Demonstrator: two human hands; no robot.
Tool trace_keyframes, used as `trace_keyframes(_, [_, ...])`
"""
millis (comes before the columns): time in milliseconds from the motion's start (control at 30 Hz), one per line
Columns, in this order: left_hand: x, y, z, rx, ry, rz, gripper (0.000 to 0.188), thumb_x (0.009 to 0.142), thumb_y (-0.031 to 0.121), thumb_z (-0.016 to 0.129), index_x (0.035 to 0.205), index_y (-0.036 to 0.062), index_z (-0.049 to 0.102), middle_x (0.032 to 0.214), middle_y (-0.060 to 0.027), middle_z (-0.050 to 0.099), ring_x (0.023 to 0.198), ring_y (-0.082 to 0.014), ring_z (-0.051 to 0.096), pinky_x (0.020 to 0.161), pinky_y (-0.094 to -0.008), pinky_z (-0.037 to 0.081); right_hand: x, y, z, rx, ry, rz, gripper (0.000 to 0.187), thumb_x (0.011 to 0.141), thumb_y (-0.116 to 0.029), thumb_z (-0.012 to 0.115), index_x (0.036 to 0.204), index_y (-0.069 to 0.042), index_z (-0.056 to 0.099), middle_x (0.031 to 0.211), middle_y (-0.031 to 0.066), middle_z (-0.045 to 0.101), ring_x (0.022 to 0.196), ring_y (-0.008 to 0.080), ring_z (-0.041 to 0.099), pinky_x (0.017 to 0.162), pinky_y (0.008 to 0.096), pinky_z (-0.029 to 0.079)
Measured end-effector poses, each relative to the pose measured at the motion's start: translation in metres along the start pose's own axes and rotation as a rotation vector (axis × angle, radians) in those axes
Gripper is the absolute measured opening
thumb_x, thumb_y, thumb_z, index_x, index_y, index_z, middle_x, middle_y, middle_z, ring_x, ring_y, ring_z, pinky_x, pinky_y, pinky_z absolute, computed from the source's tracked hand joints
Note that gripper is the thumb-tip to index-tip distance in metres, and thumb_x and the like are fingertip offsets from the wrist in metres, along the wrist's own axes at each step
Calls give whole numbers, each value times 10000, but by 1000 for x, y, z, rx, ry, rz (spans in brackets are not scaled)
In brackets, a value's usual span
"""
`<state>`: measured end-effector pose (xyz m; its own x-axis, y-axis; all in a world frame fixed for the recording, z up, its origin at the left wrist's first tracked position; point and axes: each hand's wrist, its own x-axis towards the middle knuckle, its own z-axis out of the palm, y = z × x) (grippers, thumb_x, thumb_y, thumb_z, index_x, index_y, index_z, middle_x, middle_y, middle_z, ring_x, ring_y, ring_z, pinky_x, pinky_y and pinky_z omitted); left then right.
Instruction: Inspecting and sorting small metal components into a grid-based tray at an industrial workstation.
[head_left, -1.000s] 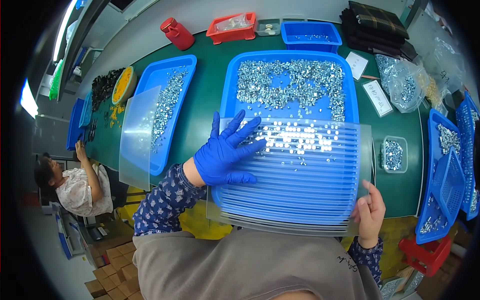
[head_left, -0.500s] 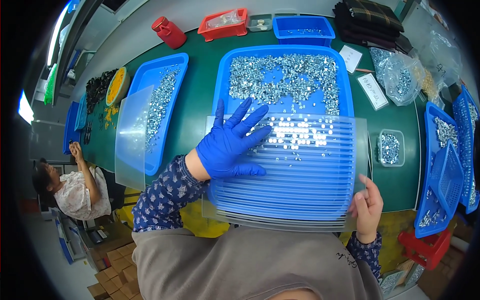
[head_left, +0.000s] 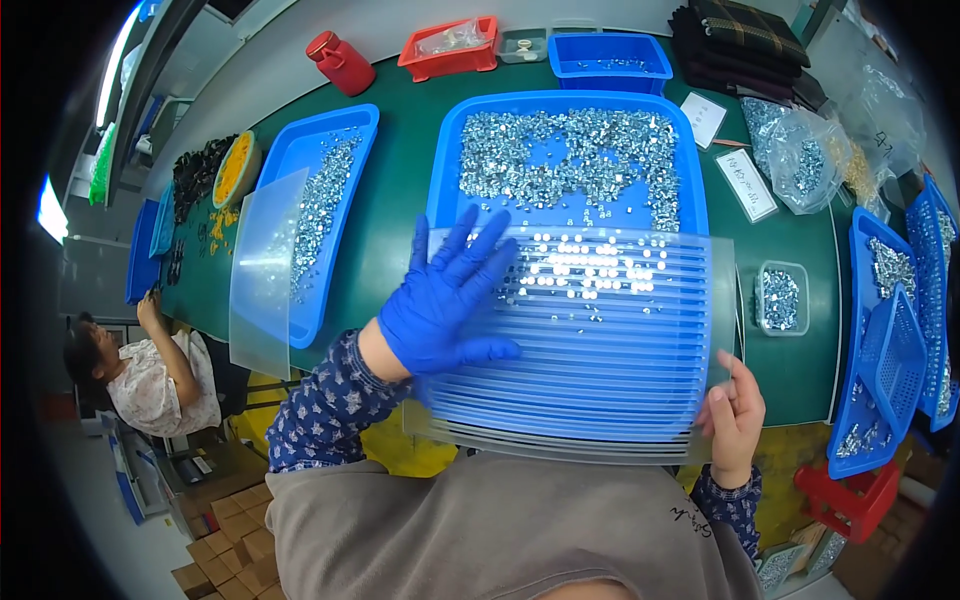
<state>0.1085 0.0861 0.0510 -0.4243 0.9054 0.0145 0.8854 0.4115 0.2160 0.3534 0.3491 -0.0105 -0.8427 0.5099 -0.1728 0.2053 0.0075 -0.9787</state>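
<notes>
A clear ribbed plastic sheet (head_left: 590,385) lies across the near half of a large blue tray (head_left: 696,170). Small shiny metal pieces (head_left: 595,262) are scattered among the ribs on its far part. My left hand (head_left: 440,310), in a blue glove, is spread flat over the sheet's left side, its fingertips left of those pieces. Whether the palm touches the sheet I cannot tell. Bare, my right hand (head_left: 735,415) pinches the sheet's right edge between thumb and fingers. Many more metal pieces (head_left: 560,150) fill the tray's far half.
Left stands another blue tray (head_left: 285,150) of metal pieces, partly under a frosted sheet (head_left: 262,280). A small clear box (head_left: 782,297) of pieces sits at right. Farther back are a red bottle (head_left: 341,64), a red bin (head_left: 450,62) and a blue bin (head_left: 610,75). A co-worker (head_left: 165,385) sits at far left.
My left hand has slid a little left and toward me, away from the scattered pieces. My right hand stays at the sheet's edge. The co-worker's arm has shifted slightly.
</notes>
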Motion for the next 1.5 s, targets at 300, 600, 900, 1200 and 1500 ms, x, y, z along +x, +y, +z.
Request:
trace_keyframes(300, [-20,-14,-5,100,-86,-106,845,744,614,590,1403,149,339,1497,-121,210,1387,-377,128,1061,-615,-24,0,0,0,5,16,17,421,895,-128,517,1266,56,437,662,0,532,523,35,482,434,150,349])
trace_keyframes(600, [-28,-16,2,141,-64,-117,777,758,613,567,1376,172,400,1492,-122,230,1384,-375,147,1069,-605,-20,0,1,1,-10,30,-3,418,900,-140,512,1263,57,444,647,-16,507,503,30,458,419,149,321])
trace_keyframes(900, [-21,-19,2,84,16,-93,648,789,510,602,1330,183,460,1486,-114,249,1380,-362,178,1072,-604,9,0,3,3,-18,52,-16,425,901,-150,508,1264,62,444,623,-29,485,475,24,427,413,151,298])
trace_keyframes(1200, [-8,-26,13,151,201,1,212,805,216,634,1016,198,654,1385,-39,428,1339,-325,300,1060,-640,26,0,2,1,-13,40,-14,423,899,-146,512,1263,59,443,640,-25,499,493,28,451,417,148,314])
trace_keyframes(1500, [9,-22,9,80,240,-53,78,773,228,666,819,171,639,1216,-20,535,1273,-299,389,1058,-646,29,0,1,-1,-10,18,-11,417,902,-142,512,1260,59,439,655,-16,523,514,29,478,424,145,333])
